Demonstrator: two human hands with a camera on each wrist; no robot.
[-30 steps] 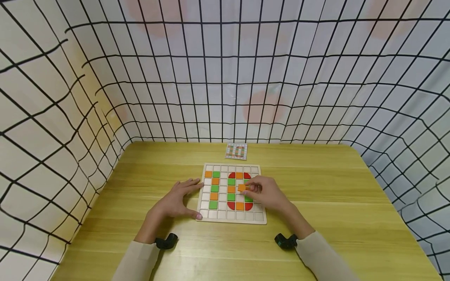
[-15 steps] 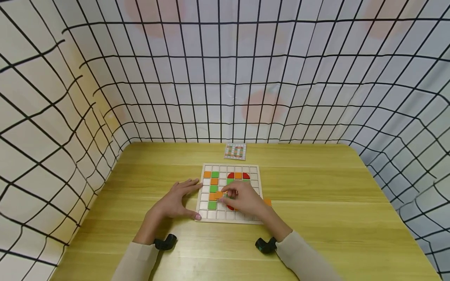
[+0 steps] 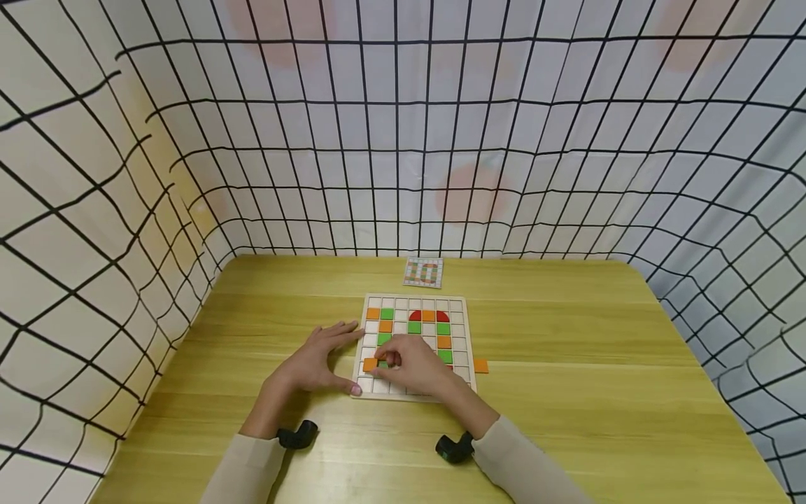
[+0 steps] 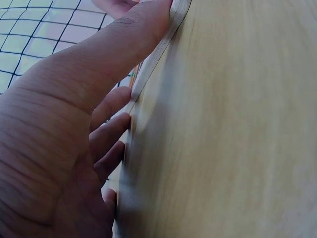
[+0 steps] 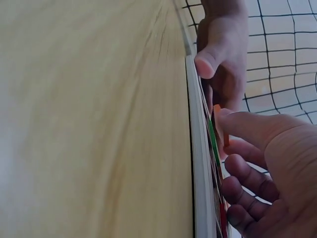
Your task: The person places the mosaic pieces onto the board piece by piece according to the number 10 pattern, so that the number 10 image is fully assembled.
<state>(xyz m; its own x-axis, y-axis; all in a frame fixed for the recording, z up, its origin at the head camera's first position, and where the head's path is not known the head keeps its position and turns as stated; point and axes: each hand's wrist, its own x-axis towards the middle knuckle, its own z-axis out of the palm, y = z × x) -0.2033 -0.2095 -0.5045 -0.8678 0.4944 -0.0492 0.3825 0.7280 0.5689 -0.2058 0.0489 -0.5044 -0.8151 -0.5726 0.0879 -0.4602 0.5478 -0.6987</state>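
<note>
A square board (image 3: pixel 457 329) with a white grid lies on the table, set with orange, green and red tiles. My right hand (image 3: pixel 415 365) pinches an orange square tile (image 3: pixel 370 365) between thumb and finger over the board's lower left cells. In the right wrist view that orange tile (image 5: pixel 217 113) stands tilted, close to a green tile (image 5: pixel 214 141). My left hand (image 3: pixel 315 358) rests along the board's left edge, fingers spread and thumb at the lower left corner. In the left wrist view its fingertips touch the board's side (image 4: pixel 153 64). The right hand hides part of the pattern.
A loose orange tile (image 3: pixel 481 366) lies just right of the board. Behind the board is a small card (image 3: pixel 423 272) printed with a coloured grid pattern. Black netting (image 3: pixel 397 147) stands around the table's (image 3: pixel 567 336) back and sides.
My right hand has carried the orange tile from the board's right-hand part leftward and down to the lower left cells. The loose orange tile has come into sight. The left hand has stayed put.
</note>
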